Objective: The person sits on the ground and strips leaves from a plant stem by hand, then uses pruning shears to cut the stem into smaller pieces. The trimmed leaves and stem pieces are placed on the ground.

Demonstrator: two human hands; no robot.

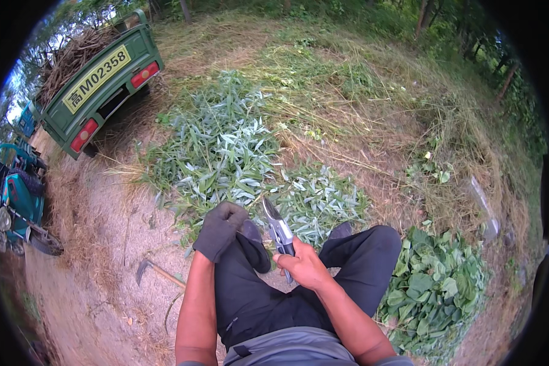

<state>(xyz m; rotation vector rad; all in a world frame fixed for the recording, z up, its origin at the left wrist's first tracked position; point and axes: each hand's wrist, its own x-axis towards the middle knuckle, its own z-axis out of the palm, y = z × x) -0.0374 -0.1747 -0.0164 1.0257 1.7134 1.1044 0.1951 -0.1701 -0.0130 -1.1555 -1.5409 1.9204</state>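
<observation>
My right hand (302,267) grips a pair of pruning shears (279,226) between my knees, its grey metal head and dark blade tip pointing away from me. A dark grey work glove covers my left hand (222,228), which rests curled near my left knee; whether anything is inside its fingers is hidden. Just beyond both hands lies a heap of cut leafy stems (224,142) with narrow green and silvery leaves. A smaller pile of the same cut foliage (320,196) reaches towards my feet. Beside my left forearm, a sickle (158,273) with a wooden handle lies on the ground.
At right sits a pile of broad green leaves (432,283). A green cargo vehicle (103,82), loaded with dry branches (78,55), stands at upper left. Below it is a teal motor tricycle (20,201). Dry cut grass (347,137) covers the ground ahead, with trees behind.
</observation>
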